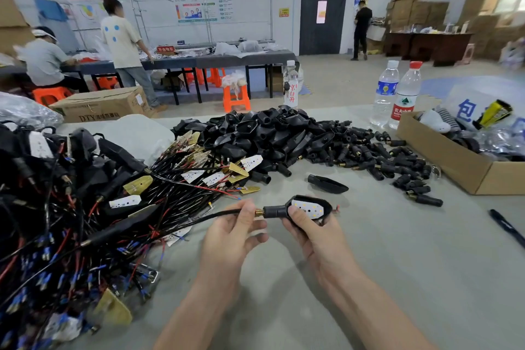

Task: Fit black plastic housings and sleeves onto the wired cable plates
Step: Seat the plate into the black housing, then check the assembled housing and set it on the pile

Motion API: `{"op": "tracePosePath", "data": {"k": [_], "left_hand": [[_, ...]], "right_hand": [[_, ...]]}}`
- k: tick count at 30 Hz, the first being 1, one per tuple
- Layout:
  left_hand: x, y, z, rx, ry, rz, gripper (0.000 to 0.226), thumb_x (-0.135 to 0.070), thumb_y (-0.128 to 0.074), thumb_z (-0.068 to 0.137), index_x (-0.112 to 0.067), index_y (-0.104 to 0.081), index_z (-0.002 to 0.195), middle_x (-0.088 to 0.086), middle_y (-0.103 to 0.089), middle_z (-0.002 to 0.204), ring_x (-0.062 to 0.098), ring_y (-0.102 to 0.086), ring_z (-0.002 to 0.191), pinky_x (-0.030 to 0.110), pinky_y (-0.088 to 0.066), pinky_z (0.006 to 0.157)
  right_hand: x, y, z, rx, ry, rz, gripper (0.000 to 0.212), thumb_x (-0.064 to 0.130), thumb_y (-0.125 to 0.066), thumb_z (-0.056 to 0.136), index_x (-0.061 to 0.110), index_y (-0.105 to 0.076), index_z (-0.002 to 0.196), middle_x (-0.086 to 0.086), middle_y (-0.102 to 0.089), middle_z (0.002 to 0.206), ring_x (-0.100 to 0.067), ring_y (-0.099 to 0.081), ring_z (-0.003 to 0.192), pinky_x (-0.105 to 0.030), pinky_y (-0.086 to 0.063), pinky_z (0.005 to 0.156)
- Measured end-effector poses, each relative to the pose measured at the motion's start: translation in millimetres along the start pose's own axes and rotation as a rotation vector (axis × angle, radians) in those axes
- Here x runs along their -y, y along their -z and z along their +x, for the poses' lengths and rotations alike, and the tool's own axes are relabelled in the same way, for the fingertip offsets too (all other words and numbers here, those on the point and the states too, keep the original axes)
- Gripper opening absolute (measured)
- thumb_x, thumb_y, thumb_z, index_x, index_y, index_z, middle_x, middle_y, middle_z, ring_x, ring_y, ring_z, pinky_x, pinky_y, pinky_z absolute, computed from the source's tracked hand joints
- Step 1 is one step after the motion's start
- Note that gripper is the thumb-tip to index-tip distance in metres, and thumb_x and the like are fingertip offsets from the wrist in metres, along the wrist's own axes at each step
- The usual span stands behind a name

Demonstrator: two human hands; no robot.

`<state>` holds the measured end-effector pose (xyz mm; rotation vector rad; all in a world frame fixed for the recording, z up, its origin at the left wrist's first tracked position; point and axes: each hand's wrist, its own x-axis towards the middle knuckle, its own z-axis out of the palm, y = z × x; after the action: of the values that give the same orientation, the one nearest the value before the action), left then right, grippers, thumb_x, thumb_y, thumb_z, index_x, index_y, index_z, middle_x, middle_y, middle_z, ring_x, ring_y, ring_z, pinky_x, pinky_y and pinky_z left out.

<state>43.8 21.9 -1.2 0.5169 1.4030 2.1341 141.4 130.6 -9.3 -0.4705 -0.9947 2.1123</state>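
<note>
My right hand [306,224] grips a black plastic housing [326,203] with a white plate [308,207] seated inside it; a black sleeve [274,212] joins its narrow end. My left hand [235,224] pinches the black cable [199,219] just behind a brass fitting [258,212] at the sleeve's mouth. A tangle of wired plates [85,207] covers the table's left. A heap of empty housings [264,133] and loose sleeves [397,162] lies behind my hands. One single housing [326,183] lies apart, just beyond my right hand.
An open cardboard box [466,167] of parts stands at the right, with two water bottles [397,94] behind it. A black pen [508,229] lies near the right edge. Other people work at tables in the background, and a carton [105,104] sits behind the table.
</note>
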Motion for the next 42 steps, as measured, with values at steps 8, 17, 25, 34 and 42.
{"op": "tracePosePath", "data": {"k": [8, 17, 25, 34, 42], "left_hand": [[-102.2, 38.2, -9.2, 0.018, -0.203, 0.279, 0.027, -0.022, -0.058, 0.099, -0.027, -0.08, 0.084, 0.0, -0.077, 0.088, 0.011, -0.072, 0.081, 0.018, -0.055, 0.072], [-268.6, 92.8, -5.5, -0.113, -0.738, 0.981, 0.026, -0.01, -0.051, 0.101, -0.028, -0.068, 0.095, -0.012, -0.068, 0.081, 0.002, -0.068, 0.076, 0.02, -0.056, 0.074], [-330.5, 188.3, 48.2, -0.119, -0.296, 1.998, 0.059, 0.016, -0.051, 0.085, -0.019, -0.062, 0.131, 0.011, -0.018, 0.164, 0.035, -0.031, 0.145, 0.038, -0.03, 0.112], [-211.3, 155.8, 49.3, 0.17, -0.496, 1.77, 0.035, -0.008, -0.042, 0.1, -0.018, -0.061, 0.127, 0.004, -0.059, 0.127, 0.02, -0.051, 0.12, 0.034, -0.038, 0.107], [-127.0, 127.2, 49.2, 0.21, -0.201, 2.245, 0.037, -0.035, -0.038, 0.104, -0.013, -0.047, 0.132, 0.008, -0.055, 0.128, 0.03, -0.056, 0.117, 0.041, -0.046, 0.09]], "right_hand": [[-14.3, -104.0, -20.1, 0.31, -0.011, -0.105, 0.046, 0.02, -0.07, 0.086, 0.007, -0.055, 0.128, -0.015, -0.071, 0.118, -0.02, -0.068, 0.103, -0.026, -0.056, 0.085], [-49.2, -191.2, -56.2, 0.402, -0.114, -0.209, 0.05, 0.023, -0.064, 0.095, 0.018, -0.04, 0.139, -0.006, -0.074, 0.098, -0.018, -0.07, 0.081, -0.026, -0.057, 0.069], [-55.4, -187.2, -45.0, 0.259, -0.151, -0.376, 0.031, 0.004, -0.049, 0.098, 0.016, -0.052, 0.127, -0.007, -0.072, 0.091, -0.017, -0.063, 0.066, -0.033, -0.054, 0.065], [-35.1, -138.3, -7.7, 0.092, -0.147, -0.402, 0.031, -0.001, -0.043, 0.099, 0.005, -0.053, 0.127, -0.01, -0.066, 0.09, -0.02, -0.061, 0.066, -0.029, -0.051, 0.062], [-25.4, -89.8, 16.1, -0.007, -0.113, -0.335, 0.02, 0.008, -0.05, 0.099, 0.017, -0.062, 0.113, 0.001, -0.074, 0.082, -0.015, -0.068, 0.067, -0.025, -0.057, 0.062]]}}
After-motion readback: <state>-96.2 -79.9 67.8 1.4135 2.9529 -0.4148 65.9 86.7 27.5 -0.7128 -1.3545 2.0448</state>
